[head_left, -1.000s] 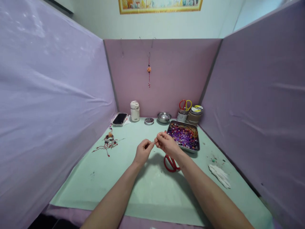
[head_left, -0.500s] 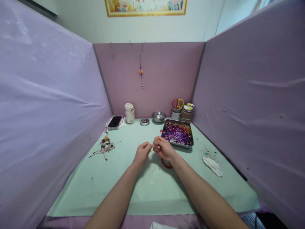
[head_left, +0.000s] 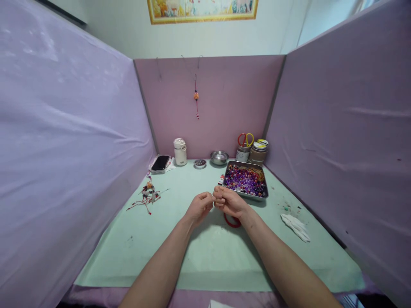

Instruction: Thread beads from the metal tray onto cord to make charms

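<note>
My left hand and my right hand meet fingertip to fingertip above the middle of the green tabletop. Both are closed in a pinch, and whatever lies between the fingers is too small to make out. Partly under my right wrist shows the red handle of scissors. Just behind that hand stands a metal tray filled with purple, red and clear beads. A small red-and-white item rests against the tray's left side.
Strung beads with red cords lie at the left, near a phone. A white bottle, a small round tin, a steel bowl and jars line the back. A white glove lies right. One beaded pendant hangs behind.
The whole view has shifted, so everything appears slightly further right. My hands stay together, with the right fingers turned a little and somewhat more spread.
</note>
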`<state>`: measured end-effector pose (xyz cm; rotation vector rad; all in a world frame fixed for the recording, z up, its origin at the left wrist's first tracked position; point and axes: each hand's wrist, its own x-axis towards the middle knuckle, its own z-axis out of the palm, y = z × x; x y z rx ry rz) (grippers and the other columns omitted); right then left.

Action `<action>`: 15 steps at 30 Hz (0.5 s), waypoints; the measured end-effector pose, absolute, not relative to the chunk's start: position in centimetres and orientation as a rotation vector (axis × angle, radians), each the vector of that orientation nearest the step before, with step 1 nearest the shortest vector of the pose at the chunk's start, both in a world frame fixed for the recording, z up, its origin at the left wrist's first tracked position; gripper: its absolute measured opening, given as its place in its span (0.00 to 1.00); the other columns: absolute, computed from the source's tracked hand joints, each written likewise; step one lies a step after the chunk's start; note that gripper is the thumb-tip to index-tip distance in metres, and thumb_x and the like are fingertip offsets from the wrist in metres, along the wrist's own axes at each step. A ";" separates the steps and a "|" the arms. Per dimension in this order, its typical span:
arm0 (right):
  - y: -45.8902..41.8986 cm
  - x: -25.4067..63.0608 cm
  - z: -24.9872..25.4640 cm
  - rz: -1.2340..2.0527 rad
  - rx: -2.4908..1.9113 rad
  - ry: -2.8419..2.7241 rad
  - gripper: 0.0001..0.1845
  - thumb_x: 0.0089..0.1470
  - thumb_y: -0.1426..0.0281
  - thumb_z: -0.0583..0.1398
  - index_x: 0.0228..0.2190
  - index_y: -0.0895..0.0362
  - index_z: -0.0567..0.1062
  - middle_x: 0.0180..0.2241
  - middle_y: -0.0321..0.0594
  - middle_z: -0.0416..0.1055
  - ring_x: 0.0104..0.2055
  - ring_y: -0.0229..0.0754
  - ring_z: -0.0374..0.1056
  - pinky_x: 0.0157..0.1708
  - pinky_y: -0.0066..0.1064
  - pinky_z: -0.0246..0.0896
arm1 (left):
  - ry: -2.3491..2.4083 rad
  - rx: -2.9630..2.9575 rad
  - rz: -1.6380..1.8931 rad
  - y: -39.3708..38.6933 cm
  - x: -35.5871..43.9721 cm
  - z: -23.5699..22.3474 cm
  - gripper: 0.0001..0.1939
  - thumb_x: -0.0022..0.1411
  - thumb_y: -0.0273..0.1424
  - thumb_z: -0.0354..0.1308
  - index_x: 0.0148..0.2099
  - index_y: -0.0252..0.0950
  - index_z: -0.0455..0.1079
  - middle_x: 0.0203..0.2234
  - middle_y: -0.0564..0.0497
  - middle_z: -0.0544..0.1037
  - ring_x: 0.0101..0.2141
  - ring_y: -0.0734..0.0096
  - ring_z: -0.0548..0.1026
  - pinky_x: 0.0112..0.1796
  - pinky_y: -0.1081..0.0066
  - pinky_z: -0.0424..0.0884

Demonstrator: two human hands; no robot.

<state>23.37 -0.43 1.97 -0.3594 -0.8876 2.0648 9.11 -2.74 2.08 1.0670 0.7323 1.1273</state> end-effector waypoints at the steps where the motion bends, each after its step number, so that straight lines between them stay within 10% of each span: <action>1: -0.4 23.4 2.0 2.067 -0.360 -0.887 0.13 0.48 0.75 0.63 0.23 0.59 0.62 0.20 0.28 0.54 0.18 0.26 0.45 0.20 0.19 0.45 | 0.733 1.073 1.130 -2.8 9.1 2.2 0.18 0.45 0.34 0.62 0.17 0.36 0.54 0.13 0.60 0.55 0.20 0.80 0.51 0.26 0.73 0.50; 15: -0.2 24.4 2.1 2.042 -0.410 -0.896 0.16 0.48 0.74 0.64 0.23 0.58 0.60 0.21 0.27 0.53 0.19 0.26 0.43 0.20 0.20 0.44 | 0.994 1.451 1.011 -2.6 8.8 1.6 0.21 0.52 0.44 0.55 0.20 0.37 0.51 0.17 0.59 0.50 0.22 0.77 0.48 0.26 0.71 0.46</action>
